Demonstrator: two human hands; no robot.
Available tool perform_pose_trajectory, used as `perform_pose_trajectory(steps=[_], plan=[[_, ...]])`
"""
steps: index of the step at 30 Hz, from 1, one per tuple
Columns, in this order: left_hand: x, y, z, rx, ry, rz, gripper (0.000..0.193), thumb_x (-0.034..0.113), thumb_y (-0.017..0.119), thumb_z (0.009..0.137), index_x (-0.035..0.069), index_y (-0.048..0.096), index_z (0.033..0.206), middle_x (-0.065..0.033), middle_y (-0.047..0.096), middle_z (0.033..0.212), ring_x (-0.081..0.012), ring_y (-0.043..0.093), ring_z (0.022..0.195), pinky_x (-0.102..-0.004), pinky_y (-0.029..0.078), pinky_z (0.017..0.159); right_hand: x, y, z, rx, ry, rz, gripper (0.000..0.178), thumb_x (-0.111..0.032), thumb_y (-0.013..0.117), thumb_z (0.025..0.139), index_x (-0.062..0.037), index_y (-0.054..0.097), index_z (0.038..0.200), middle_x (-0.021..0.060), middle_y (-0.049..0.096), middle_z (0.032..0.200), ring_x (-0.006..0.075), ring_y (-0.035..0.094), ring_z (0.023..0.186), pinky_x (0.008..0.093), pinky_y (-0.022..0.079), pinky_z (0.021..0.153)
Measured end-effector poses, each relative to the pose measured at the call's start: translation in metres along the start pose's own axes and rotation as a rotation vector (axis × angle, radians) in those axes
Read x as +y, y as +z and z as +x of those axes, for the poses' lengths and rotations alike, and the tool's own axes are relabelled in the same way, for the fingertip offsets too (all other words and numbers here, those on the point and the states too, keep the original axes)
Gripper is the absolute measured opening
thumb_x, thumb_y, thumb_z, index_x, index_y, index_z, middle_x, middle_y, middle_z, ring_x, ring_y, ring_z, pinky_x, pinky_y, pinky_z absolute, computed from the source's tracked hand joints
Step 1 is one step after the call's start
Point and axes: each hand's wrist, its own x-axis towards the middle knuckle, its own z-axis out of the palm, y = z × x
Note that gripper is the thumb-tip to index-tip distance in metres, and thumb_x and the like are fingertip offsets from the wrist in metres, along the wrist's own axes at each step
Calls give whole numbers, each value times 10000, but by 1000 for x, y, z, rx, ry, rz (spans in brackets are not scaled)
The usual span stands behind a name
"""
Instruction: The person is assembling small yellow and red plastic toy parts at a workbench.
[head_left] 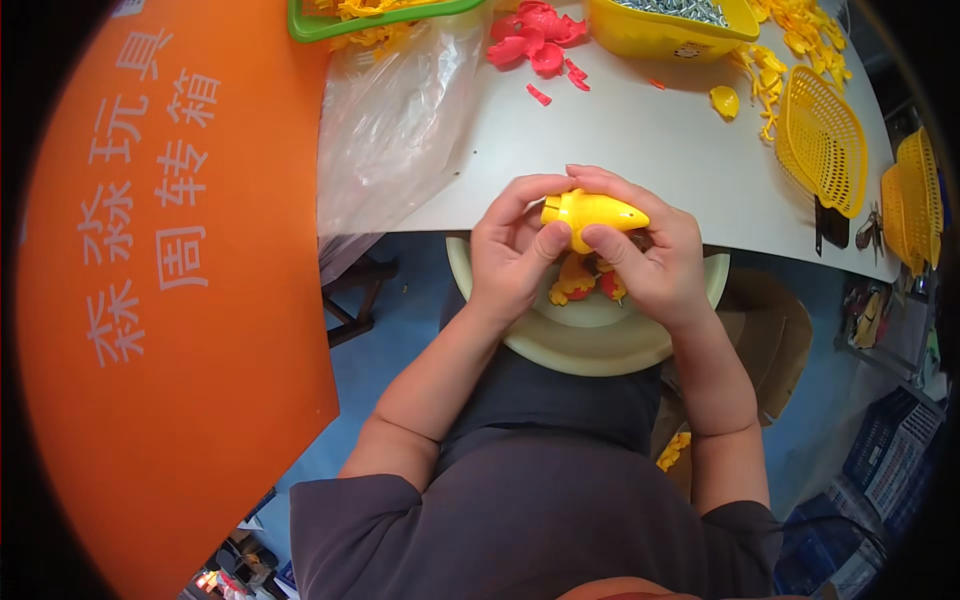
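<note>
Between both hands, over a pale round basin [590, 350] on my lap, is a yellow plastic toy part [600, 212] with a pointed end toward the right and a narrower, slotted end toward the left. My left hand [515, 245] is closed around its left end, the thumb pressed to its near side. My right hand [655, 250] wraps its right side, thumb also on the near side. Inside the basin lie yellow and red toy pieces [573, 285], partly hidden beneath my hands.
An orange panel [250, 330] stands along the left. On the white table [620, 140] are a clear plastic bag [400, 140], red shell pieces [535, 40], a yellow tub of screws [670, 35], loose yellow parts [800, 40] and a yellow basket [820, 140]. A cardboard box [775, 340] sits right of the basin.
</note>
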Motion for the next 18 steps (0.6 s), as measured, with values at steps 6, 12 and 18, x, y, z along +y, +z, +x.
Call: perform_pose_trajectory(steps=[6,12,18], plan=[[4,2,-5,-108,415,524,247,-14,688,897,18,631,1135,-133,569,1220,-190,590,1104,-293,507,918,12,4,-5,-4,-200,193,379,-114,700,914,48,607,1243,270,599,1298,308,595,1200,377,463,1028],[30,-9,-10,-346,35,615,191,-45,649,902,-2,657,1088,-107,621,1159,-166,621,1038,-290,520,887,-14,-31,-25,-207,-1,-80,269,-53,707,857,32,674,1110,190,678,1209,239,651,1112,340,506,965],[54,-17,24,-28,-74,1122,145,80,674,909,-30,687,1001,-83,714,894,-125,660,816,-276,526,759,25,-53,-64,-623,364,-743,279,-203,734,832,-12,677,1028,177,696,969,375,658,878,422,529,799]])
